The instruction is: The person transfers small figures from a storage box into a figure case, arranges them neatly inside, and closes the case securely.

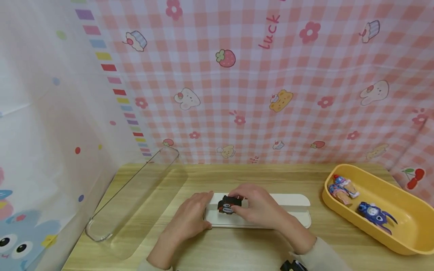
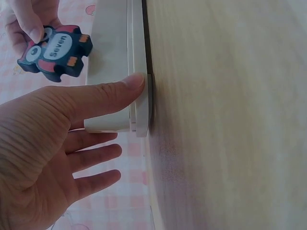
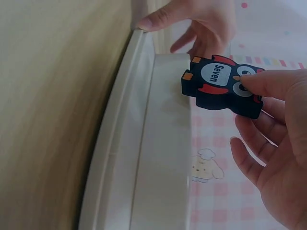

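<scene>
My right hand (image 1: 257, 205) pinches a black owl toy (image 1: 229, 205) between thumb and fingers, above the left part of a long white base (image 1: 288, 217). In the right wrist view the owl toy (image 3: 216, 84) has red wings, orange feet and a white belly marked "Seven". It is tilted, feet toward the base's left end. The left hand (image 1: 190, 214) grips that end. Its thumb (image 2: 110, 98) lies across the front edge in the left wrist view, with the other fingers on the far side. A raised ledge (image 3: 163, 143) runs along the base.
Left of the base lies a long clear plastic cover (image 1: 149, 203) on the wooden table (image 1: 237, 248). A yellow bin (image 1: 352, 222) at the right holds an ice-cream-like figure (image 1: 342, 188) and a dark blue figure (image 1: 374, 216). Behind the table hangs a pink checked cloth (image 1: 251, 94).
</scene>
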Demonstrator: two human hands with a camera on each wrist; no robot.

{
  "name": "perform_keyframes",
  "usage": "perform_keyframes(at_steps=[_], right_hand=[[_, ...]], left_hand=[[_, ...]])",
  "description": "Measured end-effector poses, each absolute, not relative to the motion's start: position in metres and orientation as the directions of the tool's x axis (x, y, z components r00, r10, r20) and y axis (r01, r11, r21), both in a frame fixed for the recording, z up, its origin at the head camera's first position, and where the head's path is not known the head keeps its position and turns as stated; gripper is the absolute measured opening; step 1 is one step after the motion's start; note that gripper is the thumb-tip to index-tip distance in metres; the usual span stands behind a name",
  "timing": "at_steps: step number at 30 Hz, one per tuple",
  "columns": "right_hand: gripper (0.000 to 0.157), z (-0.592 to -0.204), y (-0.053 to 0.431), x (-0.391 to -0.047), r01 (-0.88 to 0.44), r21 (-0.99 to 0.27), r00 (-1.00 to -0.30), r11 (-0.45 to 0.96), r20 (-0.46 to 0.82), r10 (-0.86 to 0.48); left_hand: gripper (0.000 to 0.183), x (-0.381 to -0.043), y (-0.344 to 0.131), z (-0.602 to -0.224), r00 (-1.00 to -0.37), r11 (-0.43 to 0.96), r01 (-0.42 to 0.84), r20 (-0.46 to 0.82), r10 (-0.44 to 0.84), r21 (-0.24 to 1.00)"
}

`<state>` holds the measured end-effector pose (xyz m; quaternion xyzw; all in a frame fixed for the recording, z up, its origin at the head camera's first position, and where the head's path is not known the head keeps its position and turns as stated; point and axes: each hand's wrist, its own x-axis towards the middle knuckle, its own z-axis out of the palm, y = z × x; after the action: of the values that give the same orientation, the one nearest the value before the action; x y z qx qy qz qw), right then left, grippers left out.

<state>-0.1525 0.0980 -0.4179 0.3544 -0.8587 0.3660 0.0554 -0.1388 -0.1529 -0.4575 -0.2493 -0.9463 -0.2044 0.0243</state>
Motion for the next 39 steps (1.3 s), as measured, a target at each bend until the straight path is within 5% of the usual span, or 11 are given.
perform_keyframes(at_steps=[39], right_hand=[[0.022, -0.438, 0.071, -0.158, -0.646, -0.515, -0.751, 0.564, 0.296, -0.590]], left_hand=[[0.096, -0.139, -0.152, -0.455, -0.879, 0.798, 0.472, 0.128, 0.460, 0.374]])
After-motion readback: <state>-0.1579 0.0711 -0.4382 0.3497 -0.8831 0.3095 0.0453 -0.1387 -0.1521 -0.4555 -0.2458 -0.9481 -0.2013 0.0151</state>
